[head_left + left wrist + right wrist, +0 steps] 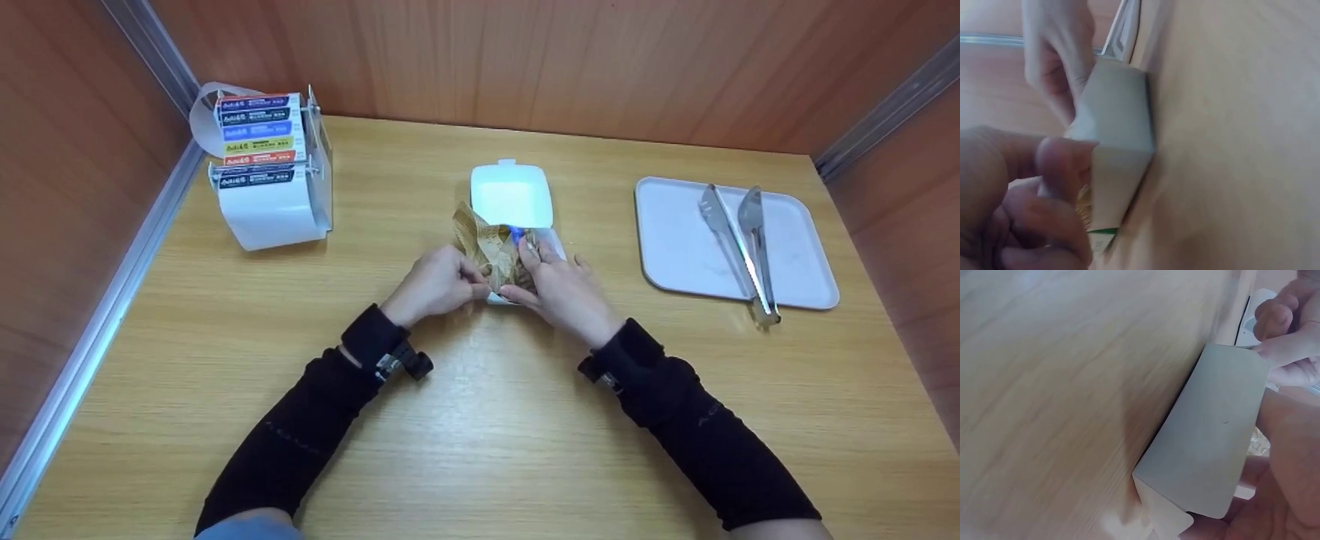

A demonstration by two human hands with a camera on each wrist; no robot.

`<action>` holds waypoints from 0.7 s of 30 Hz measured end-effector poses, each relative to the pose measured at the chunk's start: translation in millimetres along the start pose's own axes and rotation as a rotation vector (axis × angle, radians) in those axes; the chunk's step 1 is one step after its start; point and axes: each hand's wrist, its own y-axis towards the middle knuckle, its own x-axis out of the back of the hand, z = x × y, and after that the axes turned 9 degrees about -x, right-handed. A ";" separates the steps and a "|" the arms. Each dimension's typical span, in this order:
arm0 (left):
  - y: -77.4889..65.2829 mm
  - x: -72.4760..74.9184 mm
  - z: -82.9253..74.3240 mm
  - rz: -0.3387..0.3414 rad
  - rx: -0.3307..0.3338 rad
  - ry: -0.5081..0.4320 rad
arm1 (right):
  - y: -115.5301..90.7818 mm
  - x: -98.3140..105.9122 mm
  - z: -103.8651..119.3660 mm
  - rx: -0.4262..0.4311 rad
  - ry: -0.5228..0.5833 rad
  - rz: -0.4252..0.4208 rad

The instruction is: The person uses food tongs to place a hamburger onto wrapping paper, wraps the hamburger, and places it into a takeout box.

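In the head view, an open white clamshell takeaway box [511, 196] sits mid-table, its lid tipped back. Inside it lies a bundle in printed brown paper [491, 251], one paper corner sticking up at the left. A small blue patch shows on the bundle near the right fingers. My left hand [442, 281] pinches the box's front left corner with thumb and finger; the left wrist view shows this corner close up. Over the bundle's right side, my right hand [566, 289] grips it between fingers and thumb. Part of those fingertips is hidden.
A white tray [675, 255] at the right bears two metal tongs [739, 240], their ends past its front edge. Back left stands a holder [319, 180] with several label rolls [266, 214]. Wood-grain panels [480, 67] border the table [480, 450].
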 end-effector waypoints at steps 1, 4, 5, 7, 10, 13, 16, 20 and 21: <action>0.9 5.3 -0.1 -0.009 0.006 -0.011 | -0.3 -0.4 0.1 0.001 0.000 -0.003; 7.1 23.5 -0.8 -0.117 0.046 -0.062 | -1.3 -1.8 0.7 0.001 -0.015 -0.024; 10.8 29.4 -0.7 -0.170 0.059 -0.060 | -1.4 -2.4 1.2 0.002 -0.021 -0.035; 20.2 37.3 0.8 -0.263 0.070 -0.032 | -1.6 -3.3 2.2 0.003 -0.033 -0.049; 34.0 41.6 3.8 -0.298 0.103 0.027 | -1.4 -4.3 3.9 0.005 -0.043 -0.049; 43.3 39.6 5.6 -0.279 0.119 0.003 | -1.0 -4.6 5.6 0.003 -0.056 -0.036; 48.6 35.2 4.6 -0.263 0.118 -0.141 | -0.7 -4.4 5.7 -0.003 -0.064 -0.025; 53.5 27.7 5.0 -0.208 0.111 -0.309 | -1.3 -3.9 3.0 -0.009 -0.077 -0.022; 54.2 25.9 6.1 -0.193 0.110 -0.324 | -1.6 -3.7 2.2 -0.008 -0.081 -0.023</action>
